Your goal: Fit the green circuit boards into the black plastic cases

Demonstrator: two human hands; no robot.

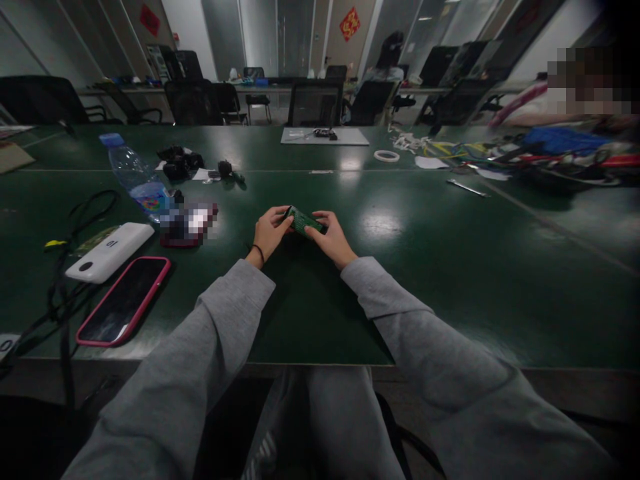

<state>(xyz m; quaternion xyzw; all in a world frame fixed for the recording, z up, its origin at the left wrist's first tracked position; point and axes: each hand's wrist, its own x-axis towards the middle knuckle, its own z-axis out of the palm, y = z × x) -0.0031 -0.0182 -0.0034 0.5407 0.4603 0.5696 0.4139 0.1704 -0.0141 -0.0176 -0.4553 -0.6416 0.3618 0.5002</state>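
Between both hands, a little above the table or touching it, is a small green circuit board (305, 222) with dark ends and fine pale marks on its face. It tilts down toward the right. My left hand (270, 230), with a dark band at the wrist, grips its left end, thumb on top. Around the right end closes my right hand (333, 239), its thumb lying on the front face. The fingers behind the board are partly hidden. Under the hands lies the green tabletop (320, 313).
To the left are a pink-cased phone (125, 300), a white power bank (111, 253), a black strap (63, 293), a plastic bottle (135, 177) and a red-edged blurred item (187, 225). Farther right lie a wrench (467, 188), a tape roll (387, 156) and cables (465, 153); a person sits beyond.
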